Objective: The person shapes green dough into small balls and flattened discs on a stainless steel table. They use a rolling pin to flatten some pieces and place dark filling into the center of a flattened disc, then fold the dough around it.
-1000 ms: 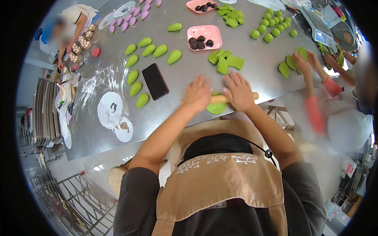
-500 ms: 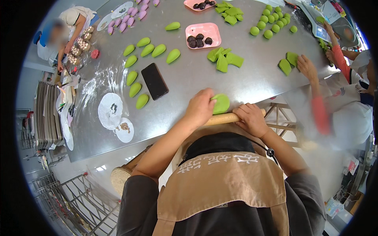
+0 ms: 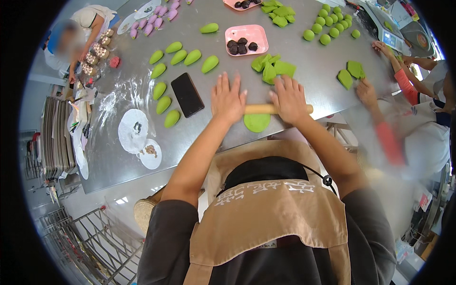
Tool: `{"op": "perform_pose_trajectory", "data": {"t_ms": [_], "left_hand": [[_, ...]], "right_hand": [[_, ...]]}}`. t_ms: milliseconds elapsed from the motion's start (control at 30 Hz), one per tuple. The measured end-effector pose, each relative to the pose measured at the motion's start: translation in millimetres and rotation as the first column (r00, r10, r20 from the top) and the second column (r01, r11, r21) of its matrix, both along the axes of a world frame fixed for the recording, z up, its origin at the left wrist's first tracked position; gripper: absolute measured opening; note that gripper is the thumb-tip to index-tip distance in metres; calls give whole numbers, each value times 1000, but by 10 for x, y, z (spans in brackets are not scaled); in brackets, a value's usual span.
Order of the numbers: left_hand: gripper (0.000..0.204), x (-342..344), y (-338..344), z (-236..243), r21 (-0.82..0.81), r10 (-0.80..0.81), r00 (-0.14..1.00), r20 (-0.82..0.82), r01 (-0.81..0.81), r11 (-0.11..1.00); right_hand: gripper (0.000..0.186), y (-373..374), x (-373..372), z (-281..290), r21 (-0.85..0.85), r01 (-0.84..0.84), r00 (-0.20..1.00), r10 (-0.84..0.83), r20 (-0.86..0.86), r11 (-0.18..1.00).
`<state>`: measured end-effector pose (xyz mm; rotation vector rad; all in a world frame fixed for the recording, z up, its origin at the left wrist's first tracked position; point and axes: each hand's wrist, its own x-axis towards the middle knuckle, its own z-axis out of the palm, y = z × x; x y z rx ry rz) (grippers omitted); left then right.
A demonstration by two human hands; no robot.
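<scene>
A wooden rolling pin (image 3: pixel 260 109) lies crosswise over the far part of a flat, round piece of green dough (image 3: pixel 257 124) near the table's front edge. My left hand (image 3: pixel 229 99) lies flat on the pin's left end, its fingers stretched out and apart. On the pin's right part rests my right hand (image 3: pixel 290 100), also open, palm down, fingers pointing away from me. Just beyond the right hand is a pile of green dough pieces (image 3: pixel 284 69). A dark phone (image 3: pixel 187 95) lies left of my left hand.
Green oval pieces (image 3: pixel 192 57) surround the phone's far and left sides. A pink tray (image 3: pixel 260 34) holds dark balls (image 3: pixel 242 49). Green balls (image 3: pixel 321 21) sit at the far right. A co-worker's hand (image 3: pixel 366 92) is beside two green dough pieces (image 3: pixel 345 79). White paper discs (image 3: pixel 133 133) lie left.
The rolling pin has moved away from me onto the dough. My left hand has let go of the dough's edge and now lies on the pin; my right hand's fingers have straightened.
</scene>
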<state>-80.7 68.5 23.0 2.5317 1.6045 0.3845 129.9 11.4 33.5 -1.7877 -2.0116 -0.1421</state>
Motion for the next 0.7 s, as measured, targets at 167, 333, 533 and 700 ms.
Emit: {"op": "perform_pose_trajectory", "data": {"t_ms": [167,333,533,700], "left_hand": [[58,-216,-820,74,-175,-146,989,-22,140,974],[57,98,-668,96,-284,-57,998,-1,54,957],[28,318,-274,310,-619,15,995,99,50,784],[28,117,-257,-27,-356,-338,926,166,376,855]], "right_hand": [[44,-763,-76,76,-135,-192,981,192,-17,972],[43,-837,84,149,-289,-256,966,252,-50,923],[43,-1177,585,269,-193,-232,973,226,-53,953],[43,-1198,792,241,-139,-70,972,37,-231,988]]}}
